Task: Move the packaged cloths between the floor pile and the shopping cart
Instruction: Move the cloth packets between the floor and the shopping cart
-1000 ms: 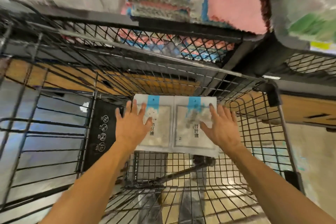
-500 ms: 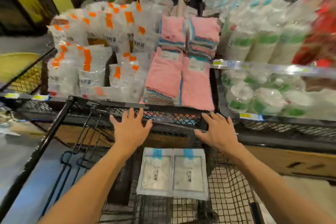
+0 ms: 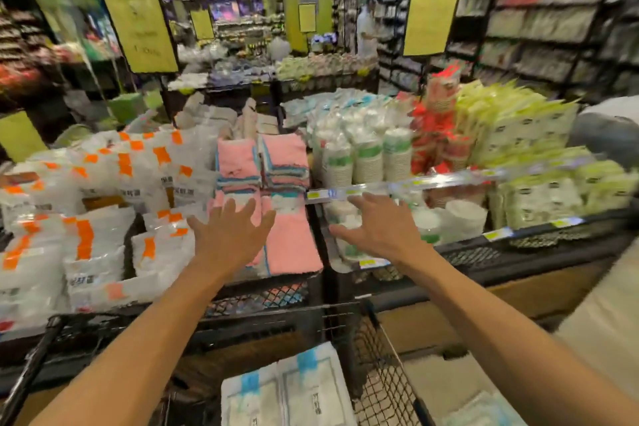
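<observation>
Open air lay above the shopping cart (image 3: 380, 349), where both hands reached unhindered. Beyond the cart, pink towels (image 3: 294, 239) blocked the way ahead, plastic-wrapped packs (image 3: 103, 235) crowded their left, and stacked cups (image 3: 366, 162) stood right.

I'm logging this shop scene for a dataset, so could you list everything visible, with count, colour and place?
packaged cloths: two, white with blue tabs, side by side in the cart, bottom centre
shopping cart: one, black wire, bottom
pink towels: several stacks, pink with blue edges, shelf centre
orange-labelled bags: many, clear white, shelf left
paper cup stacks: several, white with green bands, shelf right of towels
yellow-green packs: many, shelf far right
yellow signs: several, background
left hand: open, raised before the towels
right hand: open, raised before the cups
</observation>
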{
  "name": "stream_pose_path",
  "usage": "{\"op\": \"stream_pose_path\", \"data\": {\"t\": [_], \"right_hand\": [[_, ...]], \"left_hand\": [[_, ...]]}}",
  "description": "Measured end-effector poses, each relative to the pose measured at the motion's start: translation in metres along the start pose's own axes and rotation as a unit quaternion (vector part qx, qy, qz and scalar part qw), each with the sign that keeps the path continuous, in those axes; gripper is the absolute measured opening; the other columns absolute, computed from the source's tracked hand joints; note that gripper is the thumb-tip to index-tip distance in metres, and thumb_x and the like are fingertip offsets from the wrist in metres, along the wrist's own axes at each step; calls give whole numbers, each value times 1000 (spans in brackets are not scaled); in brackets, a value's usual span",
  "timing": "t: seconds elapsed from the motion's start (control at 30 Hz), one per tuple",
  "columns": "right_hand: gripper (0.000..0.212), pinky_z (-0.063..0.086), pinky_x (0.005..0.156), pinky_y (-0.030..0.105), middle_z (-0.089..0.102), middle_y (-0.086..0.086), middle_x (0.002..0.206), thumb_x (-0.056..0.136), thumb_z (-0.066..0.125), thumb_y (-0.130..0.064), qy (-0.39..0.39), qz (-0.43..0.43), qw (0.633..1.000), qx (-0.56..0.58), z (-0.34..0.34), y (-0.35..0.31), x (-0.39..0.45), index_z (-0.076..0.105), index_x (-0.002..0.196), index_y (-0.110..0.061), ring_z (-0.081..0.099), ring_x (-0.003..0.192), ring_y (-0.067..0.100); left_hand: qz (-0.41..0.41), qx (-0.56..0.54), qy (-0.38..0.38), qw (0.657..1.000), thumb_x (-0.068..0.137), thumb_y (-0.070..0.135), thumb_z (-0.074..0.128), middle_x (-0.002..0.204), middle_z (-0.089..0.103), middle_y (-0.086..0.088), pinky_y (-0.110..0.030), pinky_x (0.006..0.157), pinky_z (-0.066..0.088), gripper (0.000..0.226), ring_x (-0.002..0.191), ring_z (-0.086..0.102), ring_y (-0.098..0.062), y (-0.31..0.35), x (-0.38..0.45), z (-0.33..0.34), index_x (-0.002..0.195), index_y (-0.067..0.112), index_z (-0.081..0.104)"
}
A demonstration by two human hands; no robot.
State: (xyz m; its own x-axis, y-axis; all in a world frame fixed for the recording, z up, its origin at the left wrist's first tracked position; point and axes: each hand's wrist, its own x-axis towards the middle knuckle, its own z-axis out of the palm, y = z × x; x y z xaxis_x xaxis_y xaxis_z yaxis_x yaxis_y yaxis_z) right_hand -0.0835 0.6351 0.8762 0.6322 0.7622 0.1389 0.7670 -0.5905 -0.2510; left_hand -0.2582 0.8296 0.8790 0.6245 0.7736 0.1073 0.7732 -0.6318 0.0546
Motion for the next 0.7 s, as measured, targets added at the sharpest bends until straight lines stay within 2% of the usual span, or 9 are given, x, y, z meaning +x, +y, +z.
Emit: {"op": "stream_pose_path", "data": {"t": [0.1,0.17,0.27,0.37,0.47,0.57,0.7], "right_hand": [[89,22,122,62,37,1,165,86,46,-85,28,55,998,-10,-33,19,-26,40,156,-31,33,152,27],[87,25,121,60,39,1,164,86,47,-83,50,85,995,-17,-53,29,-46,42,155,-30,34,151,28],[85,33,116,60,50,0,156,83,42,-88,87,143,985,-34,-78,49,-85,50,148,-33,44,143,29],[84,35,115,61,50,0,155,83,42,-86,101,210,972,-41,-99,70,-131,48,149,-35,46,142,30],[84,30,119,63,47,2,158,86,46,-84,123,285,949,-45,-115,87,-180,46,152,-32,42,146,30],[92,35,118,59,43,2,161,82,41,-89,129,348,927,-49,-126,106,-230,44,154,-32,42,147,30],[99,41,114,54,47,-1,159,76,31,-94,154,416,894,-61,-135,135,-297,46,152,-33,47,143,27]], "left_hand": [[67,-2,3,998,90,82,11,162,36,-2,-70,115,17,79,147,34,-34,39,8,-21,154,41,35],[110,-15,14,994,83,89,6,156,43,-4,-67,113,25,90,140,43,-35,63,5,-33,151,40,40],[200,15,33,979,96,73,19,149,49,-7,-60,108,36,68,134,47,-37,104,-3,-41,147,35,44],[244,-23,12,969,93,78,14,156,43,-6,-63,114,27,76,142,40,-35,149,-20,-47,150,36,41],[308,-57,4,950,90,82,9,161,37,-5,-67,118,15,80,147,33,-36,193,-43,-45,152,40,37],[369,-91,-17,925,90,83,9,159,40,-4,-72,115,17,79,144,37,-38,234,-78,-42,151,42,39],[429,-106,-33,897,94,77,15,159,40,-1,-70,114,20,70,143,39,-35,282,-123,-37,149,43,40]]}}
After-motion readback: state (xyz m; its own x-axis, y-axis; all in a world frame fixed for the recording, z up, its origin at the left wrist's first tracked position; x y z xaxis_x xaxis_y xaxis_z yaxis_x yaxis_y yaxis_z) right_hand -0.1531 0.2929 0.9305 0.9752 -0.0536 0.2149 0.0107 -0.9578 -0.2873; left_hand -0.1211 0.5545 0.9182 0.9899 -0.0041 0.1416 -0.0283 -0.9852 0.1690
